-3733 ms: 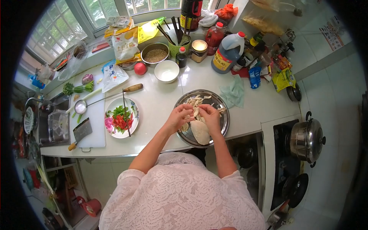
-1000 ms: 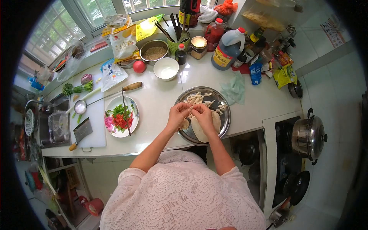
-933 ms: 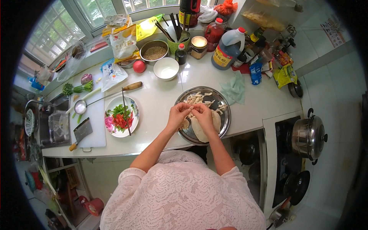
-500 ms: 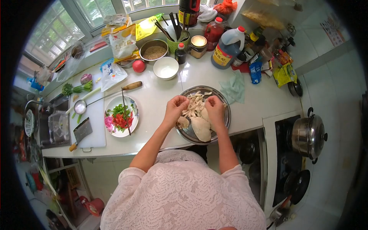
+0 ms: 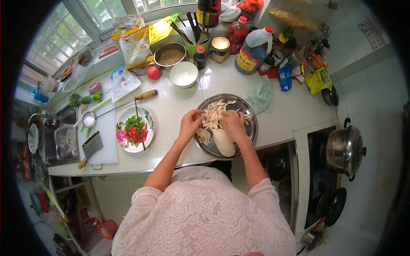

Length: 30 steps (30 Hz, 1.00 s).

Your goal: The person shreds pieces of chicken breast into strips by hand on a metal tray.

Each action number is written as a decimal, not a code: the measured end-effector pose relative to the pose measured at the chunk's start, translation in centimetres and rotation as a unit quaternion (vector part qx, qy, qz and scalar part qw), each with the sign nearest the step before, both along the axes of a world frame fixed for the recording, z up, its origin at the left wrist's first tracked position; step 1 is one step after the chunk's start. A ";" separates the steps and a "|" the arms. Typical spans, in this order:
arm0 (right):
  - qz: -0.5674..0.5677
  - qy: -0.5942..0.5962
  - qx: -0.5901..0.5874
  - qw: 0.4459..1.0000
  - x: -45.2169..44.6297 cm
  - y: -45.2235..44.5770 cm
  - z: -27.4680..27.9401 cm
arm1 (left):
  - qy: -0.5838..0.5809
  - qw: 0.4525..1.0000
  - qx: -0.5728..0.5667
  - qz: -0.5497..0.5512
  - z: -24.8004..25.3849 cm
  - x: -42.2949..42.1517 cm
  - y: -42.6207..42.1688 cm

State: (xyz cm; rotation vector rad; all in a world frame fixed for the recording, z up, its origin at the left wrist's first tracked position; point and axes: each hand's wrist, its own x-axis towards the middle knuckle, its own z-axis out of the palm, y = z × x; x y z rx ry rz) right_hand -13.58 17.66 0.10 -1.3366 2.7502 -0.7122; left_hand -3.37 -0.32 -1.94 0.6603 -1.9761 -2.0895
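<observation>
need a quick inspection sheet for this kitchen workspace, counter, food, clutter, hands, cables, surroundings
surface: white countertop, glossy, seam visible
job's things: round metal tray holding shredded pale meat, an unshredded chunk and a smaller piece
clutter: cleaver on white cutting board; ladle; chopsticks across floral plate of cut vegetables; green cloth beside tray
hands: left hand at the shreds' left edge; right hand over the shreds beside the chunk; grip unclear
cables: none identifiable for certain
surroundings: sink far left; lidded stockpot at stove, right; barred windows behind
</observation>
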 end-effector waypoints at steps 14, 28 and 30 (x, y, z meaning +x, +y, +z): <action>0.002 -0.165 -0.120 0.979 5.1 -0.2 1.9 | 0.021 0.974 -0.223 -0.032 2.5 1.1 0.6; -0.022 0.009 0.012 1.000 8.2 -4.2 0.5 | 0.068 0.962 -0.264 -0.003 2.5 1.9 0.1; -0.033 -0.026 0.001 0.999 7.7 -3.6 1.5 | 0.061 0.963 -0.262 0.030 2.5 2.3 -0.3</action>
